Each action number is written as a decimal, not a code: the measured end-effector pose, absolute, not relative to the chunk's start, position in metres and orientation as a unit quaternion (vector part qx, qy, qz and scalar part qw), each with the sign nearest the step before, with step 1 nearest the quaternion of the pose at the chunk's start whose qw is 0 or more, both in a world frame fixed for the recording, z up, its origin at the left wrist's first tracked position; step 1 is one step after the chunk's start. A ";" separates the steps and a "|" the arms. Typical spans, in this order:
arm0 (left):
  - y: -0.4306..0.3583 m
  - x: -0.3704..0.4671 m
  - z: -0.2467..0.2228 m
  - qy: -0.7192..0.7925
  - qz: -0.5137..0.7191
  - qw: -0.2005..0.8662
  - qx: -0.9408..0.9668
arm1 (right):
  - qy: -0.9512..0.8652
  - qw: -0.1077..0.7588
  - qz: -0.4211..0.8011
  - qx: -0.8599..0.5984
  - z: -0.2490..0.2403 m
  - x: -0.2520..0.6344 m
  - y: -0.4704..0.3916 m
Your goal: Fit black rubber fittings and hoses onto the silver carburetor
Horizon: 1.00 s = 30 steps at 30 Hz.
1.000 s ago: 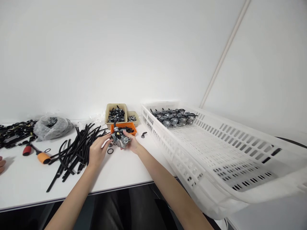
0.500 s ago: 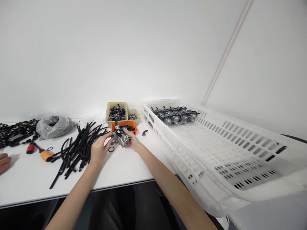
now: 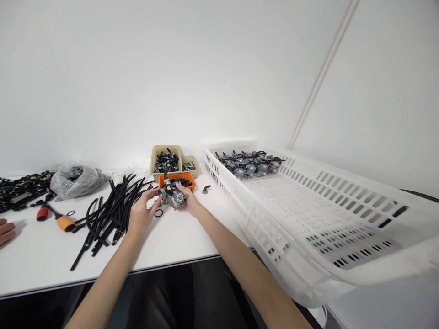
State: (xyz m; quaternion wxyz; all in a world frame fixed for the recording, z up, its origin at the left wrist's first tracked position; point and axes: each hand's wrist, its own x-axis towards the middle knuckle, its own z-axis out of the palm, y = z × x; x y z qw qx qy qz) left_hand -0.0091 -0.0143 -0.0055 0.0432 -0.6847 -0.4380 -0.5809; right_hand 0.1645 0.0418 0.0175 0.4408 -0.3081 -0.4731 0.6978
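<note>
A silver carburetor (image 3: 172, 196) with a black hose on top is held above the white table. My right hand (image 3: 190, 201) grips its right side, thumb on top. At its left end, the thumb and fingers of my left hand (image 3: 141, 212) close around the round flange. A black O-ring (image 3: 158, 213) lies on the table just below the carburetor. Directly behind it stands an orange basket (image 3: 193, 178) of small black parts, partly hidden by the carburetor. To the right lies a small dark elbow-shaped part (image 3: 206, 189).
A large white crate (image 3: 236, 205) on the right holds several carburetors (image 3: 252, 163). Beige bins (image 3: 154, 153) with parts stand at the back. Black hoses (image 3: 115, 210), a bubble-wrapped bundle (image 3: 77, 183), orange (image 3: 65, 223) and red (image 3: 42, 213) handled tools, and another person's hand (image 3: 5, 230) are left.
The fingers of my left hand have shifted slightly at the carburetor's left end, and more of its flange shows. Both hands otherwise keep their places.
</note>
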 end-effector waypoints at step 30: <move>-0.010 -0.009 -0.006 -0.439 -0.613 -0.079 -0.652 | -0.661 0.481 0.467 -0.337 0.013 0.162 0.033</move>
